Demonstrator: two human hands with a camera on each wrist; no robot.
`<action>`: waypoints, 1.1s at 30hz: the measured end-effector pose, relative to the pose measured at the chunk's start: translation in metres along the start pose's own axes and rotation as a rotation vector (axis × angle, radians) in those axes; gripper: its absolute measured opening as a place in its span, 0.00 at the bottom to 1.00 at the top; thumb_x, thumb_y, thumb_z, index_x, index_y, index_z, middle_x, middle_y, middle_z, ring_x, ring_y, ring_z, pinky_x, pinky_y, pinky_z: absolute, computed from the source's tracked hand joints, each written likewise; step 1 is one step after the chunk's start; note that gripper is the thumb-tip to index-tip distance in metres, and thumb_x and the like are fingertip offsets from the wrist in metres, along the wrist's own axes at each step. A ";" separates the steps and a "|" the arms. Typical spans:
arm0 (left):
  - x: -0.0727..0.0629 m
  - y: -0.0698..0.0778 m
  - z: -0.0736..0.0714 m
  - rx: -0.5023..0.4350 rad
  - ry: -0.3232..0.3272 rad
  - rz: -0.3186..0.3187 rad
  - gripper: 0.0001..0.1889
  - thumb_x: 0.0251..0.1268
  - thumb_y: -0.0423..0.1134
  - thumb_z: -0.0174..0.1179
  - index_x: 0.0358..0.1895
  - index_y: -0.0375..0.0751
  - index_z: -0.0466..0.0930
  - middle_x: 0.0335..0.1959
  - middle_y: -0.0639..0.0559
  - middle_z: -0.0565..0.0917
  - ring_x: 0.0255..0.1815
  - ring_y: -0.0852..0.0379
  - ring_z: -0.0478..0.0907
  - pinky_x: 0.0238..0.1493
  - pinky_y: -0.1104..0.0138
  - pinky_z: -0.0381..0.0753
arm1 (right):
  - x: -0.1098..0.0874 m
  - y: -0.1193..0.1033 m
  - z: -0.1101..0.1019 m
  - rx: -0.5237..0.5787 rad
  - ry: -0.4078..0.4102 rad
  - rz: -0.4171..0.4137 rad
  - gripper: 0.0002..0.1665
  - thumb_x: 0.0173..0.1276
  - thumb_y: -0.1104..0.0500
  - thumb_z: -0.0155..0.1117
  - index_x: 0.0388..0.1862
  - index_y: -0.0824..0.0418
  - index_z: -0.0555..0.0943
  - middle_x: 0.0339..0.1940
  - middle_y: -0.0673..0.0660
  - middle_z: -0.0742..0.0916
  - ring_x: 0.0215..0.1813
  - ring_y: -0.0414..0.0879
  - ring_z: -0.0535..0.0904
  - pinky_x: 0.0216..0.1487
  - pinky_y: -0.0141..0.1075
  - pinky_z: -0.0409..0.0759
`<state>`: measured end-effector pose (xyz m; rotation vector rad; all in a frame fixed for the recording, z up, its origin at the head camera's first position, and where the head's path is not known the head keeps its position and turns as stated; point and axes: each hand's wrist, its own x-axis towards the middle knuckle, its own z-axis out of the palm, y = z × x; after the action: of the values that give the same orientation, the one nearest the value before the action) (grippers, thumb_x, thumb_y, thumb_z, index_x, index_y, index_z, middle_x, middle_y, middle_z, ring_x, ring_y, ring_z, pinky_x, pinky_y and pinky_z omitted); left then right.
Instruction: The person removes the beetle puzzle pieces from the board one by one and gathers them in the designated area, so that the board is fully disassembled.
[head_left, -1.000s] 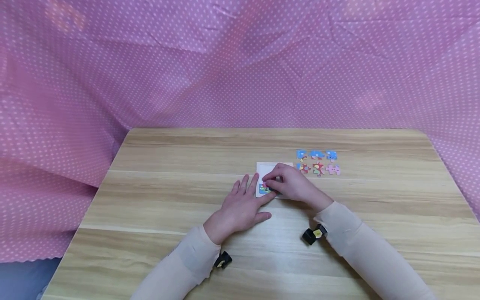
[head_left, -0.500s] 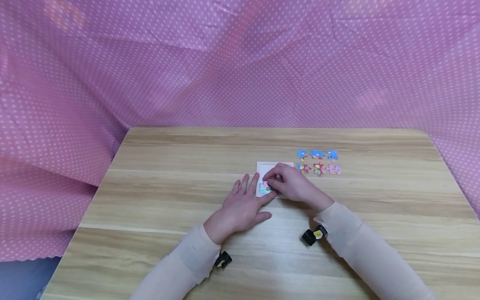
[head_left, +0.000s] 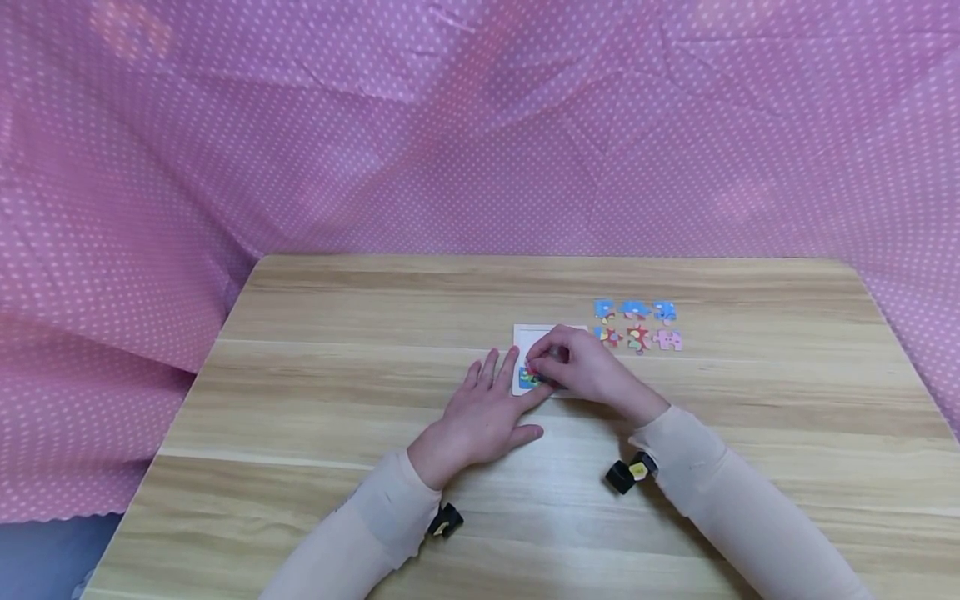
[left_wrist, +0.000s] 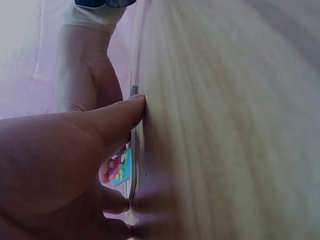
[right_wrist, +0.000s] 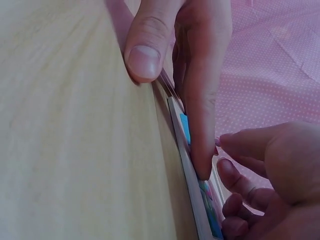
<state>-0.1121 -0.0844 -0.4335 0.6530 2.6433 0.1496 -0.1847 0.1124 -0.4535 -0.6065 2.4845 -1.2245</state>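
Note:
My left hand (head_left: 483, 417) lies with fingers spread on the table, the index finger along the near edge of a small pale puzzle frame (head_left: 516, 342) and another fingertip at its left side. Over the frame, my right hand (head_left: 585, 367) pinches a blue, green and red puzzle piece (head_left: 527, 377) between thumb and index finger, at the near left corner. In the left wrist view that puzzle piece (left_wrist: 121, 167) stands a little off the board, tilted. Blue puzzle printing (right_wrist: 185, 127) shows inside the frame in the right wrist view, partly behind my left index finger.
Several loose puzzle pieces (head_left: 636, 337) lie in two rows to the right of the frame, the far row (head_left: 634, 309) mostly blue. The wooden table (head_left: 375, 308) reaches back to a pink dotted cloth (head_left: 480, 150). Black wrist cameras (head_left: 621, 477) hang beside both sleeves.
Both hands stay almost in place. The shine on the pinched puzzle piece came and went, as its tilt shifted slightly under my right fingers.

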 end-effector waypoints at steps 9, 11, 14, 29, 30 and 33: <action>0.000 0.000 -0.002 -0.005 -0.011 -0.004 0.33 0.84 0.65 0.51 0.86 0.75 0.56 0.91 0.33 0.43 0.90 0.27 0.40 0.89 0.37 0.48 | 0.000 -0.004 0.001 0.058 0.003 0.049 0.05 0.76 0.60 0.72 0.47 0.56 0.91 0.34 0.53 0.90 0.37 0.45 0.80 0.39 0.35 0.78; 0.000 0.000 -0.002 -0.011 -0.020 -0.009 0.33 0.84 0.65 0.51 0.86 0.76 0.56 0.91 0.34 0.43 0.91 0.27 0.39 0.89 0.37 0.47 | 0.000 -0.005 0.001 0.090 0.016 0.064 0.06 0.76 0.60 0.71 0.48 0.56 0.91 0.36 0.53 0.90 0.39 0.46 0.81 0.40 0.35 0.79; 0.001 0.000 -0.002 -0.020 -0.023 -0.013 0.33 0.83 0.65 0.51 0.86 0.77 0.55 0.91 0.34 0.43 0.91 0.27 0.39 0.89 0.37 0.46 | -0.001 -0.003 -0.001 0.131 0.061 0.084 0.07 0.77 0.60 0.70 0.50 0.56 0.91 0.39 0.54 0.90 0.41 0.47 0.81 0.42 0.36 0.80; 0.000 -0.002 0.001 -0.050 -0.011 -0.015 0.33 0.83 0.65 0.52 0.86 0.77 0.57 0.91 0.33 0.42 0.91 0.28 0.37 0.90 0.38 0.44 | -0.014 0.009 -0.020 0.181 0.163 0.110 0.13 0.82 0.60 0.64 0.59 0.61 0.88 0.45 0.60 0.89 0.40 0.52 0.82 0.38 0.32 0.79; 0.001 -0.002 0.001 -0.050 -0.012 -0.015 0.33 0.83 0.65 0.52 0.86 0.77 0.56 0.91 0.33 0.41 0.91 0.28 0.37 0.90 0.38 0.43 | -0.016 0.009 -0.021 0.168 0.165 0.109 0.13 0.82 0.60 0.64 0.58 0.60 0.89 0.44 0.60 0.89 0.40 0.51 0.81 0.38 0.32 0.79; 0.001 -0.002 0.001 -0.053 -0.012 -0.015 0.33 0.83 0.65 0.52 0.86 0.78 0.56 0.91 0.33 0.41 0.91 0.28 0.36 0.90 0.38 0.42 | -0.020 0.012 -0.023 0.138 0.169 0.117 0.12 0.82 0.60 0.64 0.57 0.59 0.89 0.42 0.59 0.88 0.40 0.51 0.78 0.36 0.32 0.77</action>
<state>-0.1130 -0.0855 -0.4354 0.6145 2.6230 0.2096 -0.1805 0.1448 -0.4478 -0.3296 2.5024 -1.4400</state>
